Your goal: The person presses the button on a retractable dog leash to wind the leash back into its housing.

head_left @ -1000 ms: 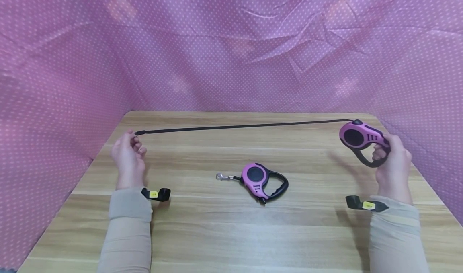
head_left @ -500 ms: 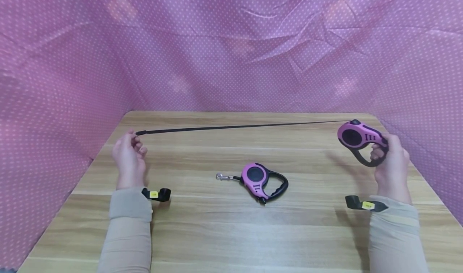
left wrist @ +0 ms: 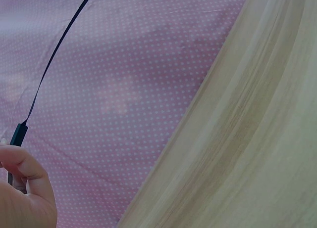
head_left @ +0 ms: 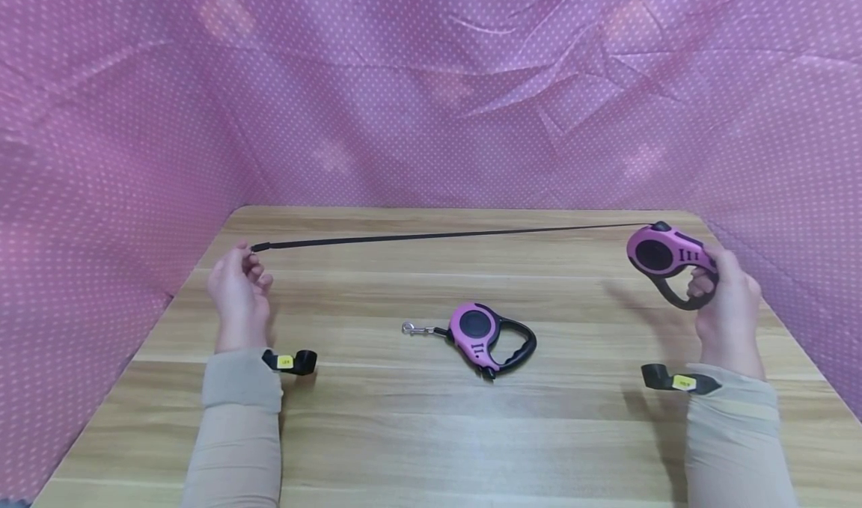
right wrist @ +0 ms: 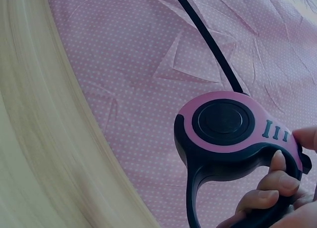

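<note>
My right hand (head_left: 730, 298) grips the black handle of a pink and black retractable dog leash (head_left: 655, 255), held up over the table's right side. In the right wrist view the fingers (right wrist: 285, 182) wrap the handle loop, with the thumb by the bone-shaped marks. A black strap (head_left: 431, 236) runs taut from the casing across to my left hand (head_left: 241, 291), which pinches the strap's clip end; the clip itself is mostly hidden by the fingers. Between the hands a second pink and black retractable leash (head_left: 474, 324) lies on the table, its metal clip (head_left: 416, 329) pointing left.
The light wood table (head_left: 431, 448) reaches back to a pink dotted cloth (head_left: 431, 134), which hangs behind and along both sides. A black wrist camera mount (head_left: 294, 362) sits at the left cuff, another mount (head_left: 679, 381) at the right cuff.
My right hand, with the leash casing, has shifted very slightly left. My left hand has stayed nearly in place, the strap still stretched between the two. The leash on the table has not moved.
</note>
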Demonstrator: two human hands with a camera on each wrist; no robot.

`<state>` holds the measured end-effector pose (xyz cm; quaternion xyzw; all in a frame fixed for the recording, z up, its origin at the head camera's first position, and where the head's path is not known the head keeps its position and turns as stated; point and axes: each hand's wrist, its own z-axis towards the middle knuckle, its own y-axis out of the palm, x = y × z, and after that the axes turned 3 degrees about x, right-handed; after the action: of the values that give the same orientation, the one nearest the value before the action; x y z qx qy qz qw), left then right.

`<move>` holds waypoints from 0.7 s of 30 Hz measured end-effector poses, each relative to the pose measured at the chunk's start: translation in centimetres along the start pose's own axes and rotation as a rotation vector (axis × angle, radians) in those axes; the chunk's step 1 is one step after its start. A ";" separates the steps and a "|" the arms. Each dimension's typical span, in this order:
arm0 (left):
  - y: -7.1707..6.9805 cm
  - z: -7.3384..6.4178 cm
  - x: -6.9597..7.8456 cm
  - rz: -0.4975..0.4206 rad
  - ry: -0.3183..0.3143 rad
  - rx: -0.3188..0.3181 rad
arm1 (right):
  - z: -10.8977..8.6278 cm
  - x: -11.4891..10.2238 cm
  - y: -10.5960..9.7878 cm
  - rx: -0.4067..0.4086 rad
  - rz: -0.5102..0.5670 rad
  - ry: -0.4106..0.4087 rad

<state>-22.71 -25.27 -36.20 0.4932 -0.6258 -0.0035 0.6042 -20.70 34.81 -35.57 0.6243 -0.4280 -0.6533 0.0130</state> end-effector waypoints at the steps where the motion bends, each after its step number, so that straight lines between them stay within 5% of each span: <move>1: 0.0 0.0 0.0 0.002 0.001 0.000 | 0.0 0.0 0.0 -0.001 0.003 0.001; 21: 0.0 -0.1 0.1 -0.005 -0.019 -0.007 | 0.0 -0.1 0.2 0.012 -0.026 0.016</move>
<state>-22.63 -25.24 -36.13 0.4926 -0.6301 -0.0118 0.6001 -20.80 34.72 -35.42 0.6352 -0.4238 -0.6457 0.0044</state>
